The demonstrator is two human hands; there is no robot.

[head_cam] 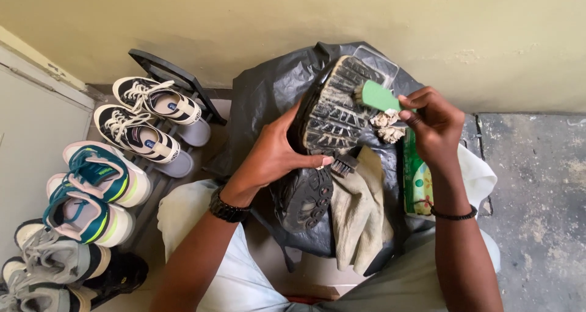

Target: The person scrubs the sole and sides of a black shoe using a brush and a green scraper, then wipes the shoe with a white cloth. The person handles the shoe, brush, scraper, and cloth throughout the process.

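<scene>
My left hand (pixel 271 156) grips a dark shoe (pixel 332 107) held sole-up, its muddy tread facing me. My right hand (pixel 433 126) holds a green-handled brush (pixel 377 96) whose bristles press on the sole near the toe. A second dark shoe (pixel 303 197) lies sole-up just below the first. Both rest over a black plastic bag (pixel 262 92) spread on the floor. A small dark brush (pixel 345 163) lies by my left thumb, and a crumpled bit of paper (pixel 387 126) sits under my right hand.
A beige cloth (pixel 360 214) lies on the bag beside a green packet (pixel 418 181). At left a dark shoe rack (pixel 177 80) holds black-and-white sneakers (pixel 146 119), teal and white ones (pixel 91 193) and grey ones (pixel 52 266). A yellow wall runs behind; concrete floor (pixel 537 196) lies at right.
</scene>
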